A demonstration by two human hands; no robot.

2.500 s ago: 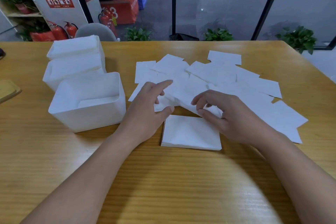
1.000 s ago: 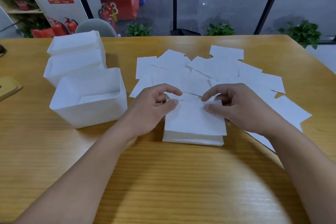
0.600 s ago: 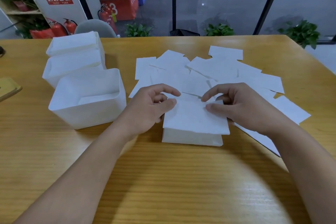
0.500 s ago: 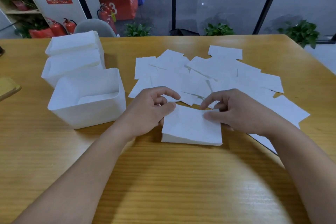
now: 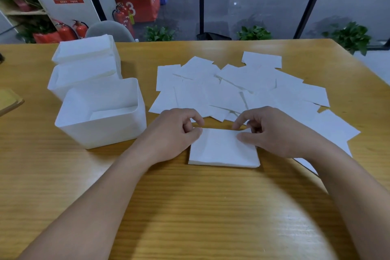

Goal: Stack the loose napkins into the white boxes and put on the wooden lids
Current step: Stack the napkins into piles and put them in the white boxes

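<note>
A small squared stack of white napkins point(image 5: 223, 151) lies on the wooden table just in front of me. My left hand point(image 5: 173, 135) holds its far left corner, thumb on top and fingers curled. My right hand point(image 5: 274, 133) pinches the far right edge of the top napkin, thumb pressing down on it. Several loose napkins point(image 5: 242, 86) lie spread out beyond the hands. The nearest white box point(image 5: 126, 131) stands open to the left with a thin layer of napkins inside. Two more white boxes point(image 5: 84, 74) behind it are filled with napkins. A wooden lid point(image 5: 9, 100) shows at the far left edge.
The table's far edge point(image 5: 211, 41) runs in front of a glass wall with potted plants behind it. A grey chair back point(image 5: 109, 30) stands behind the boxes. More loose napkins point(image 5: 335, 126) reach past my right wrist toward the right table edge.
Both hands drew one napkin from the loose pile toward me and laid it flat on the stack. It now sits squared with the stack's edges.
</note>
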